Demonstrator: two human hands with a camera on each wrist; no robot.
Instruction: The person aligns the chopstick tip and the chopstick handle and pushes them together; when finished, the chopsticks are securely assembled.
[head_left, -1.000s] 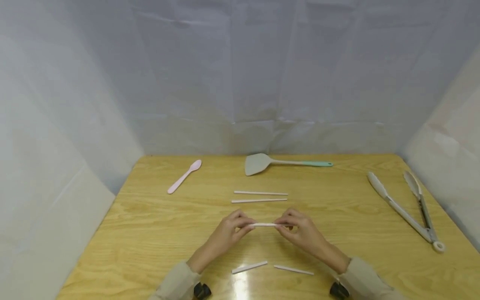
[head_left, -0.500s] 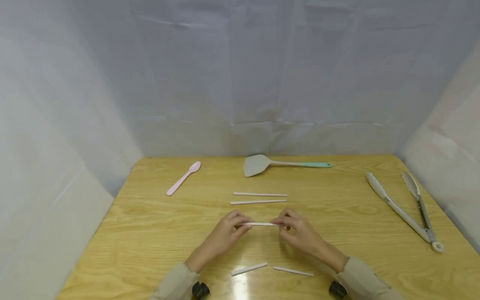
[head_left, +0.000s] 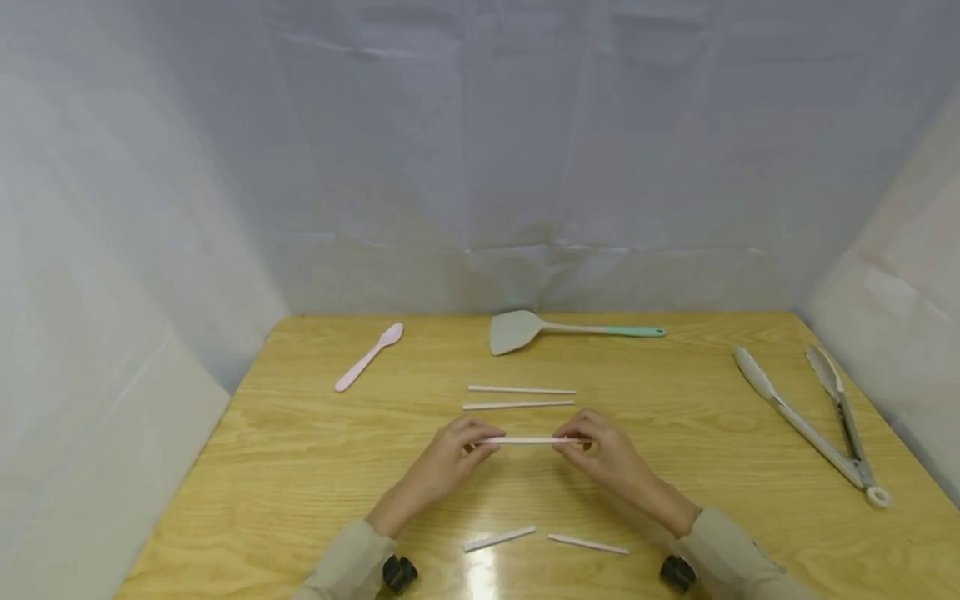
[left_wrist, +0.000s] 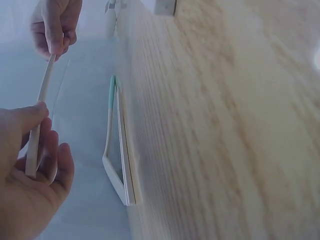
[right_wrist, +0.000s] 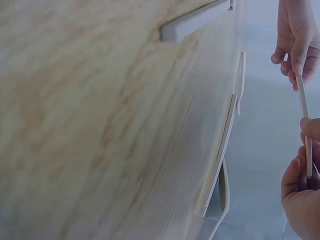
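The left hand (head_left: pixel 448 452) and the right hand (head_left: pixel 609 460) pinch one slim pale chopstick (head_left: pixel 529 441) near its opposite ends, fingers and thumb of each closed on it, the middle span bare between them. It is about level from side to side and raised off the wooden worktop (head_left: pixel 300 483) (the wrist views show the gap). Just beyond it lie two more chopsticks (head_left: pixel 517 406), apart and nearly parallel; nearer the person are two shorter pale sticks (head_left: pixel 499 539). Farther back rest a pink spoon (head_left: pixel 363 364) and a green-handled turner (head_left: pixel 514 332); spread tongs (head_left: pixel 819 442) lie at right.
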